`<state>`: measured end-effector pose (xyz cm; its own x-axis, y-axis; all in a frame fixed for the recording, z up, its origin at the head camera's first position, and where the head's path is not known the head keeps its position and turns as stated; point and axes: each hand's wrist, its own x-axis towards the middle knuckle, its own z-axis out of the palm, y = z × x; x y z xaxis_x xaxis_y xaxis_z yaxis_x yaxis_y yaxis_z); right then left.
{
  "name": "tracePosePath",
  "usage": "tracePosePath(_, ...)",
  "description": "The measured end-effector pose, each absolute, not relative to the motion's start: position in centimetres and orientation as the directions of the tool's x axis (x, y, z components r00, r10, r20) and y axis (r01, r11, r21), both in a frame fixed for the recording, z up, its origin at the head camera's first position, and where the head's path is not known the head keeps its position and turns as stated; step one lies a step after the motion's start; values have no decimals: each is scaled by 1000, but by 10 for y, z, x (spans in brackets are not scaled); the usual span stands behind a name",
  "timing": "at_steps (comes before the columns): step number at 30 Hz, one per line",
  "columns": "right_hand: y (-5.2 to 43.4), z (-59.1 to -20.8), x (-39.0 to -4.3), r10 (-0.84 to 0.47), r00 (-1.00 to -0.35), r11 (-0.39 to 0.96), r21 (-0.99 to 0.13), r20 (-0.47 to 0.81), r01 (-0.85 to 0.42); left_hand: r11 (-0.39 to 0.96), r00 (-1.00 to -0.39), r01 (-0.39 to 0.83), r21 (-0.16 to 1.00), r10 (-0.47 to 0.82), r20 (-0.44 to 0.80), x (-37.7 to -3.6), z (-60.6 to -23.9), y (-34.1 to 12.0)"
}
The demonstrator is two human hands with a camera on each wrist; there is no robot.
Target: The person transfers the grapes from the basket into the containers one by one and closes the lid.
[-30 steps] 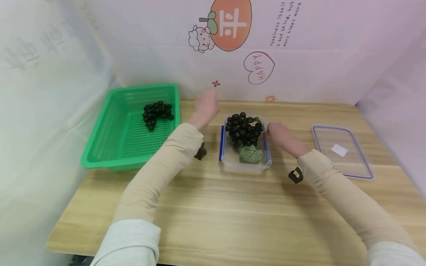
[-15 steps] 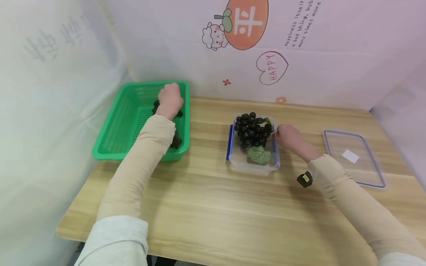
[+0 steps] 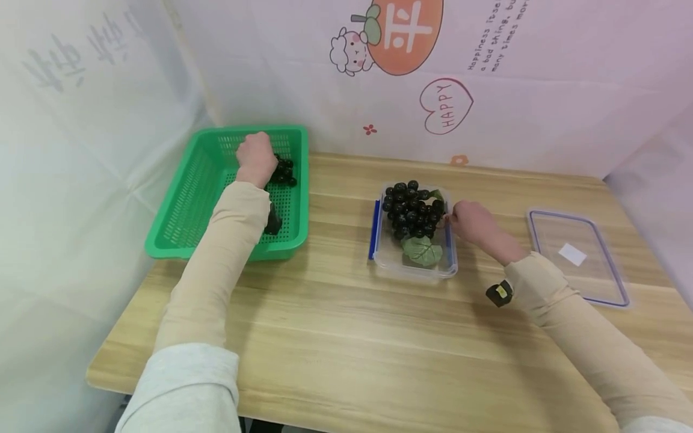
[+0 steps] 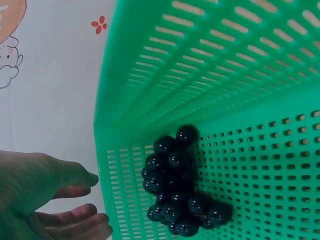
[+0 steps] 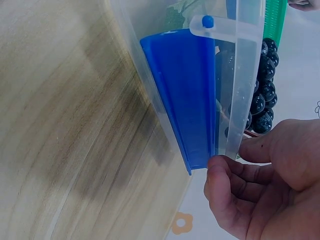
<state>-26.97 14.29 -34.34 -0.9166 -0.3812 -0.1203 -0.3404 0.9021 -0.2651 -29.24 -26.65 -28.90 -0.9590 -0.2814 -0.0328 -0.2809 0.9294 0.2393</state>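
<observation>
My left hand (image 3: pixel 257 157) is over the green basket (image 3: pixel 153 240), left of a bunch of dark grapes (image 3: pixel 284 171) that it partly hides in the head view. Thumb and fingers (image 4: pixel 75 175) are apart with nothing between them in the left wrist view. A clear plastic container (image 3: pixel 414 272) holds a larger bunch of dark grapes (image 3: pixel 410 210) and a green leaf (image 3: pixel 422 251). My right hand (image 3: pixel 476 225) pinches the container's right rim, thumb on the inner side and curled fingers outside, by a blue side latch (image 5: pixel 182 95).
A clear lid with a blue seal (image 3: pixel 577 257) lies on the wooden table (image 3: pixel 346 343) at the right. White printed sheeting (image 3: pixel 325 108) stands along the back edge, and more hangs at the left.
My left hand has moved left from beside the container to over the basket, then a little further left there, uncovering some grapes. The right hand has stayed at the container's rim.
</observation>
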Motion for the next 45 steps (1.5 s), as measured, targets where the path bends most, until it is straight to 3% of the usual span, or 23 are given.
tracePosePath(20,144,-345,-273,-349,-930,918,-239,-113,-316,921,-954,-299,250,-285,-91,-315,-308,-291)
tracePosePath(45,147,-354,-273,-339,-937,910,-284,-90,-302,910,-949,-305,282,-265,-171,-328,-334,-311)
